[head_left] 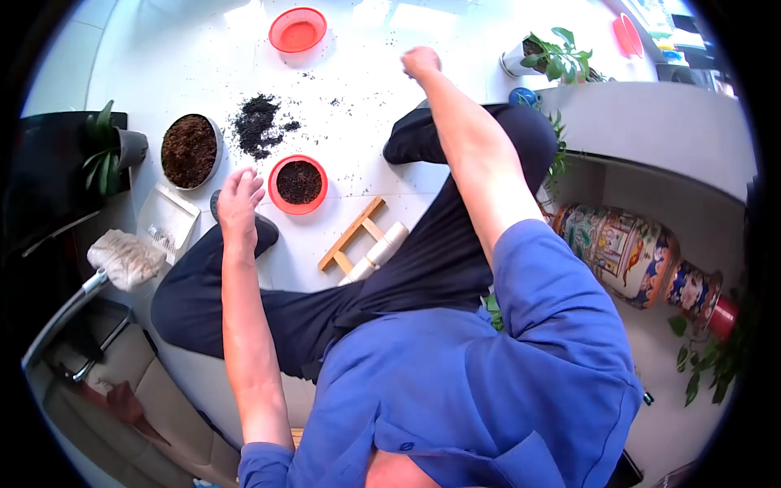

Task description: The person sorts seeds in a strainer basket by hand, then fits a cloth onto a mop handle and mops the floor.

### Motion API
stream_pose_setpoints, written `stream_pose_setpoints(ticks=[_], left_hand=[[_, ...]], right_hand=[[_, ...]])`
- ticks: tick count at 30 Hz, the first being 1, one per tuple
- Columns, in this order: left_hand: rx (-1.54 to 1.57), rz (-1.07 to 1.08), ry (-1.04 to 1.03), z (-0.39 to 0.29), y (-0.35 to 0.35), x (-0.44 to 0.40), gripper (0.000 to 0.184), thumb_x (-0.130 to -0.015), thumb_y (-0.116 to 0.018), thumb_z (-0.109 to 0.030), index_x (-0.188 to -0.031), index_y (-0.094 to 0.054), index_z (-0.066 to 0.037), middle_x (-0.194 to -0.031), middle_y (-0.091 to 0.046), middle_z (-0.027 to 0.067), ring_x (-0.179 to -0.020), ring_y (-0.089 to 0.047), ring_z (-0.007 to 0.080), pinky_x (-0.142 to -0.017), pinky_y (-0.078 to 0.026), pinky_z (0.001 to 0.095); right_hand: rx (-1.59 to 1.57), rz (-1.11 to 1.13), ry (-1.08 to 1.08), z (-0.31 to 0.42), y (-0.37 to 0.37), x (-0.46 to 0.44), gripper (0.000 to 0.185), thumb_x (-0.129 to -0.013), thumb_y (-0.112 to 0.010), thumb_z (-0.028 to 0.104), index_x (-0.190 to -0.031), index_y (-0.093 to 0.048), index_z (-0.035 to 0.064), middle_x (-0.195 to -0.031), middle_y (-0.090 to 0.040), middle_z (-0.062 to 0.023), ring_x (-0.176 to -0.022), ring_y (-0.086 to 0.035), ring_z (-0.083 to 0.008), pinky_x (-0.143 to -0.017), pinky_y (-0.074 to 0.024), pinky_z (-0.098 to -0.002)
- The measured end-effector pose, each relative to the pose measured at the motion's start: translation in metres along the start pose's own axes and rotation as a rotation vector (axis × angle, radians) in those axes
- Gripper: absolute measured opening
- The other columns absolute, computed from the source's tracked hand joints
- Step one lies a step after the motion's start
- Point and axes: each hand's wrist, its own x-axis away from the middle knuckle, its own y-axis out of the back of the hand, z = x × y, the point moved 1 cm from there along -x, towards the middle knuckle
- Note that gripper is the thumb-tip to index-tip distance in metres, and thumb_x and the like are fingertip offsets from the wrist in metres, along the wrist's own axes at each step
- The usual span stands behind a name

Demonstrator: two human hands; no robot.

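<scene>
My left hand (239,195) is over the floor beside a red pot (324,195) with dark soil (298,182) in it. Its fingers are apart and nothing shows in them. My right hand (422,62) is farther forward on the right, above the white floor, fingers curled together; what they hold, if anything, is too small to make out. A loose heap of black soil (257,126) lies on the tiles ahead of the red pot. To its left is a round bowl (218,154) of brown soil (188,151). An orange-red basket (298,31) sits at the top.
A wooden frame (351,234) and a white roll (378,254) lie by my legs. At left are a dustpan (167,220), a cloth-covered head (126,259) on a pole and a potted plant (130,149). Another plant (561,58) and a patterned vase (620,252) are at right.
</scene>
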Motion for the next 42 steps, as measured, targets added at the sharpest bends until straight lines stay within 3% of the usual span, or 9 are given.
stream_pose_setpoints(ticks=[1, 4, 6, 13, 23, 25, 29, 37, 42], left_hand=[[0.076, -0.027, 0.054, 0.006, -0.001, -0.004, 0.033, -0.097, -0.051, -0.023, -0.119, -0.050, 0.002, -0.118, -0.056, 0.0135, -0.106, -0.058, 0.0233, -0.088, -0.048, 0.0327], [0.127, 0.040, 0.169, 0.004, -0.020, 0.006, 0.030, -0.098, -0.048, -0.020, -0.118, -0.050, 0.002, -0.118, -0.056, 0.0143, -0.105, -0.058, 0.0240, -0.088, -0.048, 0.0340], [0.119, 0.068, 0.200, -0.005, -0.039, 0.009, 0.030, -0.098, -0.048, -0.019, -0.118, -0.050, 0.003, -0.118, -0.056, 0.0145, -0.105, -0.058, 0.0239, -0.088, -0.048, 0.0342], [0.148, 0.083, 0.189, -0.022, -0.061, -0.007, 0.031, -0.097, -0.049, -0.019, -0.118, -0.051, 0.004, -0.119, -0.057, 0.0164, -0.107, -0.058, 0.0241, -0.089, -0.048, 0.0346], [0.137, 0.085, 0.163, -0.020, -0.054, 0.000, 0.031, -0.096, -0.051, -0.018, -0.118, -0.052, 0.003, -0.119, -0.057, 0.0157, -0.109, -0.058, 0.0246, -0.091, -0.046, 0.0355], [0.149, 0.101, 0.110, -0.022, -0.050, 0.006, 0.030, -0.096, -0.050, -0.017, -0.118, -0.053, 0.003, -0.118, -0.058, 0.0141, -0.109, -0.058, 0.0218, -0.091, -0.047, 0.0347], [0.292, 0.119, 0.068, -0.030, -0.039, 0.016, 0.026, -0.095, -0.052, -0.015, -0.116, -0.055, 0.002, -0.113, -0.061, 0.0109, -0.103, -0.059, 0.0170, -0.089, -0.048, 0.0321], [0.501, 0.067, -0.096, -0.046, 0.005, 0.047, 0.025, -0.095, -0.052, -0.015, -0.113, -0.055, 0.002, -0.108, -0.061, 0.0103, -0.103, -0.059, 0.0165, -0.089, -0.047, 0.0314], [0.553, 0.004, -0.163, -0.049, 0.036, 0.064, 0.024, -0.096, -0.050, -0.015, -0.112, -0.054, 0.002, -0.107, -0.061, 0.0110, -0.101, -0.060, 0.0164, -0.088, -0.047, 0.0304]], right_hand=[[0.364, 0.117, 0.062, -0.008, 0.000, 0.006, 0.027, -0.081, -0.059, 0.023, -0.098, -0.071, 0.0068, -0.105, -0.068, -0.0150, -0.100, -0.065, -0.0293, -0.085, -0.0519, -0.0366], [0.388, 0.247, 0.036, -0.038, -0.051, -0.033, 0.025, -0.080, -0.061, 0.022, -0.098, -0.072, 0.0090, -0.108, -0.067, -0.0160, -0.102, -0.065, -0.0291, -0.085, -0.0516, -0.0358], [-0.446, 0.004, -0.402, -0.066, -0.107, -0.071, 0.028, -0.079, -0.063, 0.023, -0.104, -0.070, 0.0118, -0.111, -0.065, -0.0166, -0.106, -0.062, -0.0296, -0.090, -0.0495, -0.0370], [-0.363, -0.278, -0.352, -0.030, -0.114, -0.060, 0.025, -0.083, -0.061, 0.025, -0.104, -0.063, 0.0107, -0.099, -0.065, -0.0178, -0.100, -0.061, -0.0330, -0.091, -0.0471, -0.0392], [-0.594, -0.063, -0.204, -0.012, -0.170, -0.069, 0.019, -0.078, -0.055, 0.019, -0.088, -0.068, 0.0091, -0.091, -0.069, -0.0145, -0.085, -0.066, -0.0300, -0.080, -0.0503, -0.0382], [-0.634, 0.096, -0.103, 0.043, -0.149, -0.030, 0.013, -0.076, -0.060, 0.015, -0.080, -0.064, 0.0033, -0.072, -0.066, -0.0111, -0.055, -0.063, -0.0151, -0.058, -0.0523, -0.0295], [-0.926, 0.297, 0.114, 0.157, -0.165, 0.035, 0.011, -0.079, -0.062, 0.007, -0.087, -0.061, -0.0012, -0.070, -0.063, -0.0081, -0.058, -0.063, -0.0156, -0.051, -0.0518, -0.0287], [-0.919, 0.339, 0.668, 0.397, -0.108, 0.136, 0.013, -0.077, -0.063, 0.012, -0.082, -0.063, 0.0008, -0.069, -0.065, -0.0091, -0.058, -0.065, -0.0165, -0.058, -0.0524, -0.0299], [-0.787, 0.201, 0.854, 0.469, -0.083, 0.144, 0.035, -0.076, -0.065, 0.020, -0.108, -0.063, 0.0051, -0.096, -0.069, -0.0150, -0.094, -0.065, -0.0290, -0.083, -0.0500, -0.0358]])
